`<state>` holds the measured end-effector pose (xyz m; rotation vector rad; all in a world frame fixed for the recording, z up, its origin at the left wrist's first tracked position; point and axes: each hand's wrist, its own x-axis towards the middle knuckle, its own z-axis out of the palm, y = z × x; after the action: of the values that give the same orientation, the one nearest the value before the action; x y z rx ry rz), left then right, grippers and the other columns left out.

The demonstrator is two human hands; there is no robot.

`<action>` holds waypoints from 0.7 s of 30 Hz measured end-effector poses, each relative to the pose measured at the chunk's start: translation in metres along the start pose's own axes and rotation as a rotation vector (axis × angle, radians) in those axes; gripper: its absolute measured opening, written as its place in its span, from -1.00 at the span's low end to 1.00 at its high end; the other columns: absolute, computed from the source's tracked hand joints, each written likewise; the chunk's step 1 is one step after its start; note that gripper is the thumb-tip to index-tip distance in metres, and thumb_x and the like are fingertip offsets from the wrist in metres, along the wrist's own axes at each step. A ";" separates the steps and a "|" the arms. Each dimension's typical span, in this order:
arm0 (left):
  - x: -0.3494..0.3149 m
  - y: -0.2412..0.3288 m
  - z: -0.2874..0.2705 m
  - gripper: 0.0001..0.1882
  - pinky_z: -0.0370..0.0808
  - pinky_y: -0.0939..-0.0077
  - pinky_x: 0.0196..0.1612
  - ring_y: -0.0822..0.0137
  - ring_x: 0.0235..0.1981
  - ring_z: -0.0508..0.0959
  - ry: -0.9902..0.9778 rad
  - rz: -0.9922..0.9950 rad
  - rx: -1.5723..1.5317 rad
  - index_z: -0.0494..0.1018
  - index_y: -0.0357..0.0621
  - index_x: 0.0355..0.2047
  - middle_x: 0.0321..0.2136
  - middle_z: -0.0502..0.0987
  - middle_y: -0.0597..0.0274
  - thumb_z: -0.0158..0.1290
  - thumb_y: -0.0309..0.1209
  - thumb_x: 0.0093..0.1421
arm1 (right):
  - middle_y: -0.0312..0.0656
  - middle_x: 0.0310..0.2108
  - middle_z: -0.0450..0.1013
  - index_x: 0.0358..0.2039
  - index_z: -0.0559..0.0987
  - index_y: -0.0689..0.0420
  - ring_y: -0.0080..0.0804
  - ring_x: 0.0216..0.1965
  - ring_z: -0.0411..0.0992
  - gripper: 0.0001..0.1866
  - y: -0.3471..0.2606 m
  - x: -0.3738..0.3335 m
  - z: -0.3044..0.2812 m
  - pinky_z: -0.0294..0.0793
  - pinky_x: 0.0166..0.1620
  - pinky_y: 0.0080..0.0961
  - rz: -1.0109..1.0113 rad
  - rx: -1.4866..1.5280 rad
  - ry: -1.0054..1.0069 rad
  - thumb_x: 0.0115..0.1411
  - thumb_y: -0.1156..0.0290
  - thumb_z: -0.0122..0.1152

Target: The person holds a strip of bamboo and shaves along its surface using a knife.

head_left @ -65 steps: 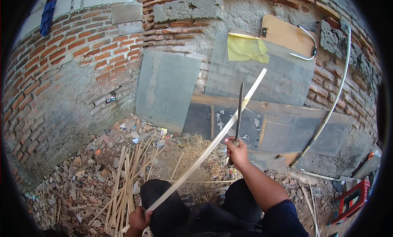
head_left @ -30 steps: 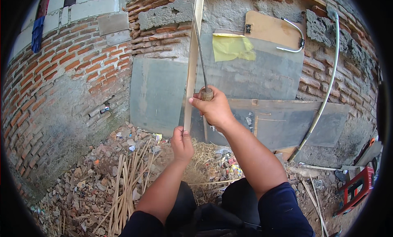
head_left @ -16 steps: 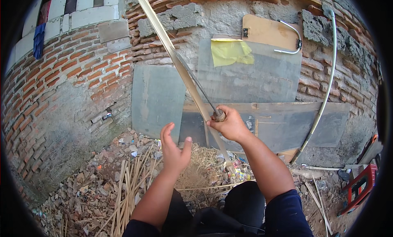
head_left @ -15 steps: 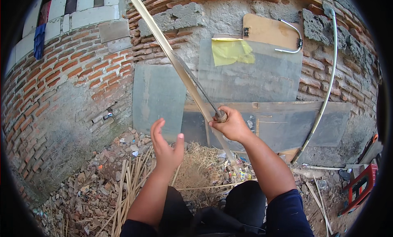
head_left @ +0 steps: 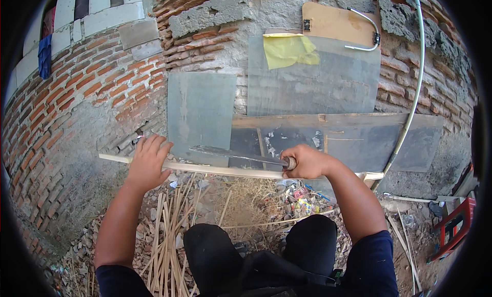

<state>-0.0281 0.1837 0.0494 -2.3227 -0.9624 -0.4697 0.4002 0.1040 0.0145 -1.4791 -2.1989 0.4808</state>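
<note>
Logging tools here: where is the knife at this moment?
Near the middle of the head view, the knife is in the right hand, pointing left, pictured just above the pale strip.

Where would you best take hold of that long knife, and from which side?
By its handle, probably from the right: the long, narrow blade of the knife points left, leaving the handle at the right end, where the right hand grips it.
</note>
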 end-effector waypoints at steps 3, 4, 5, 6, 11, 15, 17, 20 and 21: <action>-0.029 0.005 0.055 -0.56 0.36 0.00 0.10 -0.01 -0.05 0.51 -0.352 -0.022 -0.165 0.49 -0.14 -0.11 -0.17 0.55 -0.01 0.21 -0.15 0.08 | 0.01 -0.35 0.56 -0.23 0.59 0.16 -0.04 -0.25 0.54 -0.65 -0.012 -0.008 -0.003 0.47 -0.18 -0.21 0.113 -0.126 -0.182 -0.03 0.30 0.43; -0.041 0.011 0.070 -0.61 0.44 0.06 0.00 -0.02 -0.16 0.56 -0.466 -0.054 -0.211 0.52 -0.16 -0.19 -0.25 0.58 0.00 0.17 -0.12 0.12 | 0.01 -0.35 0.56 -0.23 0.59 0.16 -0.04 -0.25 0.54 -0.65 -0.014 -0.010 -0.002 0.47 -0.18 -0.21 0.122 -0.125 -0.180 -0.03 0.30 0.43; -0.058 0.014 0.087 -0.64 0.46 0.06 -0.08 -0.03 -0.22 0.56 -0.480 -0.031 -0.262 0.52 -0.16 -0.25 -0.29 0.57 0.01 0.15 -0.12 0.15 | 0.01 -0.34 0.57 -0.21 0.60 0.14 -0.01 -0.23 0.54 -0.65 -0.013 -0.010 0.003 0.48 -0.16 -0.19 0.099 -0.156 -0.213 -0.03 0.33 0.40; -0.072 0.018 0.098 -0.67 0.48 0.06 -0.17 -0.05 -0.29 0.56 -0.488 -0.006 -0.310 0.51 -0.17 -0.30 -0.32 0.56 0.02 0.14 -0.12 0.18 | 0.01 -0.33 0.57 -0.19 0.60 0.12 0.02 -0.20 0.54 -0.65 -0.015 -0.010 0.004 0.48 -0.14 -0.17 0.077 -0.189 -0.243 -0.04 0.35 0.38; -0.114 0.054 0.118 -0.70 0.49 0.07 -0.27 -0.10 -0.36 0.53 -0.286 -0.035 -0.449 0.46 -0.19 -0.36 -0.39 0.50 0.01 0.11 -0.17 0.21 | -0.03 -0.32 0.58 -0.19 0.62 0.06 0.02 -0.18 0.54 -0.66 -0.034 -0.020 -0.017 0.51 -0.15 -0.11 0.081 -0.460 -0.232 -0.06 0.39 0.32; -0.142 0.080 0.103 -0.70 0.48 0.07 -0.35 -0.13 -0.39 0.54 -0.253 -0.178 -0.494 0.43 -0.20 -0.41 -0.40 0.49 0.00 0.12 -0.19 0.22 | -0.05 -0.34 0.58 -0.26 0.61 0.07 0.01 -0.22 0.54 -0.72 -0.030 -0.035 -0.038 0.51 -0.19 -0.09 0.089 -0.530 0.022 -0.06 0.38 0.31; -0.162 0.095 0.092 -0.69 0.47 0.05 -0.36 -0.14 -0.40 0.54 -0.276 -0.228 -0.514 0.42 -0.20 -0.41 -0.41 0.49 0.00 0.12 -0.19 0.23 | -0.03 -0.41 0.56 -0.30 0.59 0.08 0.04 -0.29 0.54 -0.76 -0.019 -0.041 -0.041 0.50 -0.25 -0.11 0.060 -0.427 0.181 -0.02 0.35 0.33; -0.195 0.111 0.074 -0.68 0.46 0.03 -0.39 -0.16 -0.43 0.54 -0.429 -0.380 -0.448 0.43 -0.22 -0.43 -0.46 0.50 -0.03 0.11 -0.18 0.23 | 0.00 -0.49 0.53 -0.31 0.59 0.11 0.06 -0.36 0.52 -0.73 -0.002 -0.048 -0.028 0.47 -0.30 -0.15 0.163 -0.293 0.284 0.01 0.27 0.38; -0.202 0.113 0.065 -0.67 0.44 0.03 -0.41 -0.18 -0.46 0.53 -0.483 -0.446 -0.481 0.43 -0.23 -0.45 -0.51 0.49 -0.06 0.10 -0.18 0.24 | 0.00 -0.49 0.53 -0.31 0.59 0.11 0.06 -0.36 0.52 -0.73 0.006 -0.053 -0.025 0.47 -0.30 -0.15 0.172 -0.292 0.276 0.01 0.27 0.38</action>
<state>-0.0764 0.0536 -0.1471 -2.7122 -1.7869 -0.3399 0.4358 0.0580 0.0236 -1.7755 -1.9940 0.0013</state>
